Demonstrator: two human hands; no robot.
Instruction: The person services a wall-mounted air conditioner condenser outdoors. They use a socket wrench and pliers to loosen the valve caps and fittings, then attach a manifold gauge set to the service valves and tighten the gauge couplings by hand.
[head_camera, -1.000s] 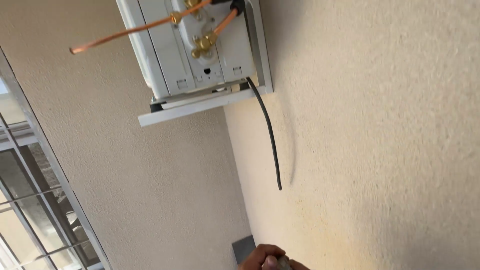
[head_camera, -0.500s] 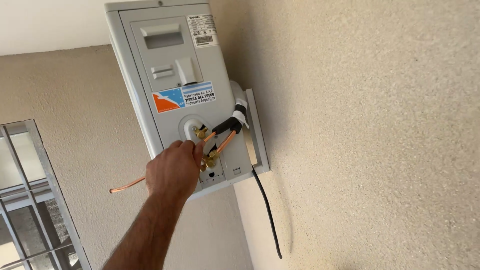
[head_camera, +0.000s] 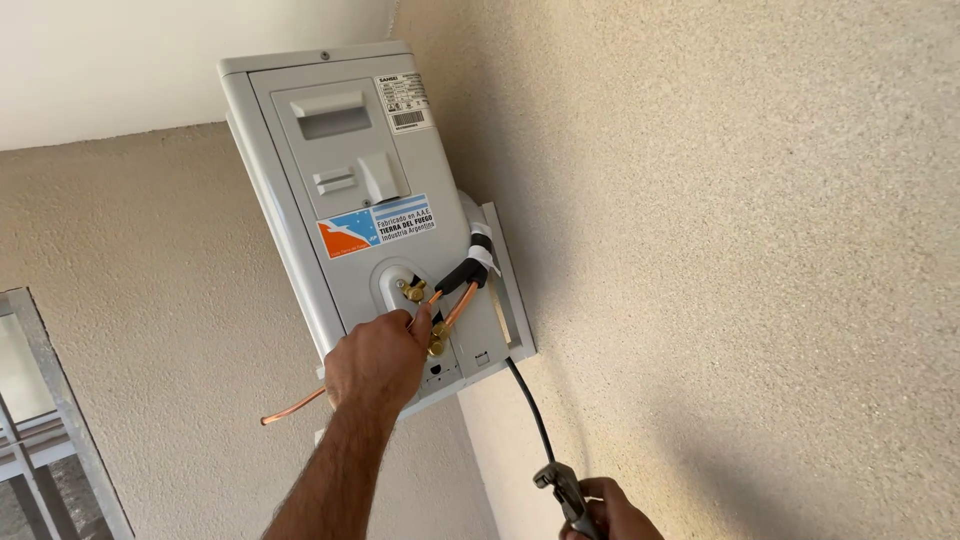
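Right hand (head_camera: 605, 510) low at bottom edge, mostly cropped, fingers wrapped tight around grey pliers (head_camera: 562, 487), jaws pointing up-left, long axis running diagonally toward the black cable (head_camera: 530, 405), jaw tips just beside the cable's lower end; cannot tell if touching. Left hand (head_camera: 378, 360) raised overhead, forearm rising from bottom centre, back of hand to camera, fingers curled together with fingertips pinching the thin copper pipe (head_camera: 295, 405) close by the brass fittings (head_camera: 414, 291). Pipe's long axis running from the fittings down-left, behind the hand, free end hanging out lower left of the unit. Beyond, white outdoor air-conditioner unit (head_camera: 300, 200) mounted high on rough beige wall (head_camera: 750, 250), black-insulated line (head_camera: 462, 275) curving from fittings to wall, window frame (head_camera: 50, 400) far left
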